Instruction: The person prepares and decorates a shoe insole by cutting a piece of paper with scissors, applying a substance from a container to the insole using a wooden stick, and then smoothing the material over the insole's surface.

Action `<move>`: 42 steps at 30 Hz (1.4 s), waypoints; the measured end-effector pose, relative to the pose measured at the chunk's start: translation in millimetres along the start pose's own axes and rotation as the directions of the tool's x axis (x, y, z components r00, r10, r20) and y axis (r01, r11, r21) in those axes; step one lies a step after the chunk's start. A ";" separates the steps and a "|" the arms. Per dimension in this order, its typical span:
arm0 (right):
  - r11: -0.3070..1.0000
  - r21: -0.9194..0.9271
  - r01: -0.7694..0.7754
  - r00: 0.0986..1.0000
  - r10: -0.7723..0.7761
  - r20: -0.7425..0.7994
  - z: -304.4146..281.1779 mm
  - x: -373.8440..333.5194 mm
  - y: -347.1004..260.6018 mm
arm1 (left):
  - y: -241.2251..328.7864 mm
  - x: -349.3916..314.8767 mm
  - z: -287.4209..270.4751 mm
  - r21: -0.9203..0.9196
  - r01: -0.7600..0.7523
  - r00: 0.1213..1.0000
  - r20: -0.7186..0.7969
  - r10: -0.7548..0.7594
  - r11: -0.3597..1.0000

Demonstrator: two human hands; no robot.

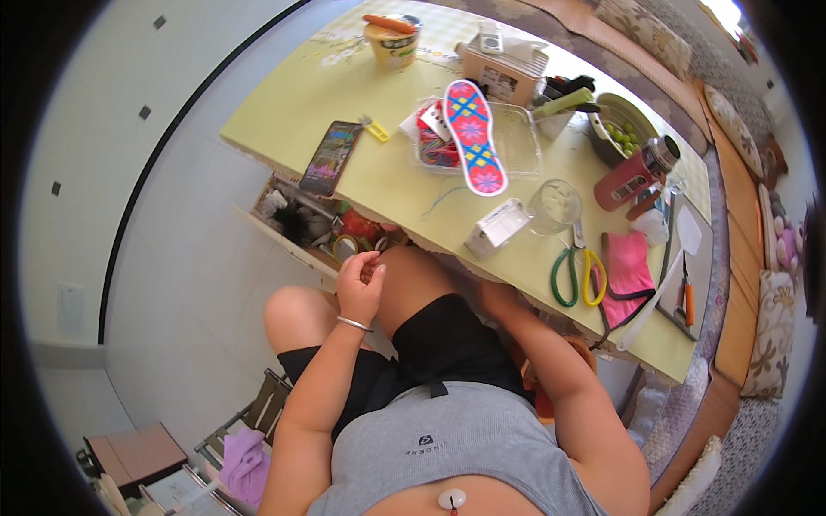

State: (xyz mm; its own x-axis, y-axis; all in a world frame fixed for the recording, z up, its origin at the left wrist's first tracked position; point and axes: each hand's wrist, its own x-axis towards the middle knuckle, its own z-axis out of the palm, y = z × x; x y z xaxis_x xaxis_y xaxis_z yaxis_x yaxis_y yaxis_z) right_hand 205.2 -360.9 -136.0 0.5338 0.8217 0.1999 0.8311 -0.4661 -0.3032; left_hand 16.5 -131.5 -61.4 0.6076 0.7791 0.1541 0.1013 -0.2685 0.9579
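One open drawer (pixel 288 242), crammed with oddments, juts from under the table (pixel 284 112). Just beside it, the left hand (pixel 360 288) is half curled, contents unclear. The right hand (pixel 499 299) is partly hidden by the table's edge, its grip impossible to tell. Above lie phone (pixel 331 157), insole (pixel 475 138) and scissors (pixel 578 247).

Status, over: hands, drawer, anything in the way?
Left hand half curled beside the drawer, hold unclear. Right hand partly hidden at the tabletop edge. Drawer open, crowded. Tabletop blocks view of drawer's back.
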 end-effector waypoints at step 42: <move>0.932 -0.063 -0.356 0.885 0.358 0.297 81.1 106.7 2.1 | 9.6 34.1 -1.6 -0.072 0.226 0.967 0.135 -0.215 0.971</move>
State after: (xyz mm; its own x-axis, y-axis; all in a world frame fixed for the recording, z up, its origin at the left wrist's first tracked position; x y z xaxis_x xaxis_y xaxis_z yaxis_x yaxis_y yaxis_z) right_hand 251.2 -247.6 -190.9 0.7238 0.6579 -0.2081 0.5947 -0.7477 -0.2955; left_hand 37.0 -106.6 -46.6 0.6723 0.7348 -0.0901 0.1795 -0.0438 0.9828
